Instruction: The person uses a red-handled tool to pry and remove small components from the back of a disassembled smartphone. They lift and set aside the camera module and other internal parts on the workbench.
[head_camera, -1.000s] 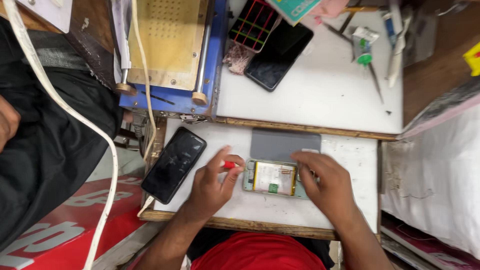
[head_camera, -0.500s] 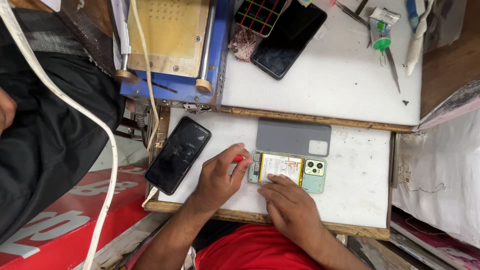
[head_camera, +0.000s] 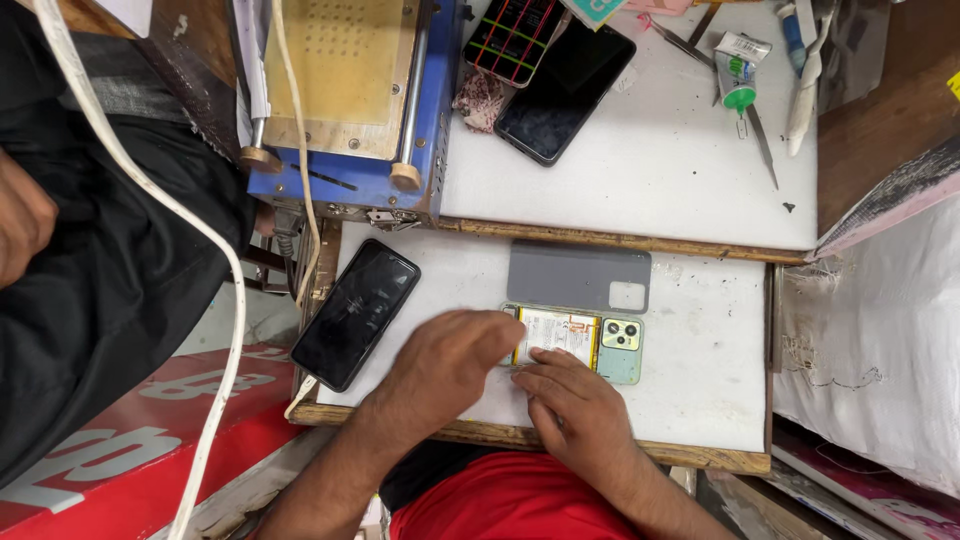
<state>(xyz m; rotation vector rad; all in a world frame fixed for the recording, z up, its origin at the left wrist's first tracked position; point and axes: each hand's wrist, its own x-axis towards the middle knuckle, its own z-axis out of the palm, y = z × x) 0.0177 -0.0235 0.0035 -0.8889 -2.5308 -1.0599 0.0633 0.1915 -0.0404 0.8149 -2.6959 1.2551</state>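
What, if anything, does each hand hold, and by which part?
Neither hand visibly lifts anything. The left hand lies over the left end of the opened phone; the right hand has fingertips at its lower edge. Anything under the left palm cannot be told.

Opened phone (head_camera: 585, 343): back removed, lying flat on the white board, long axis left-right. White battery exposed mid-body; pale green camera block with lenses at right end. Left end hidden under a hand.

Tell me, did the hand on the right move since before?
Yes. The right hand slid left and toward the near table edge, off the opened phone, whose camera end now shows.
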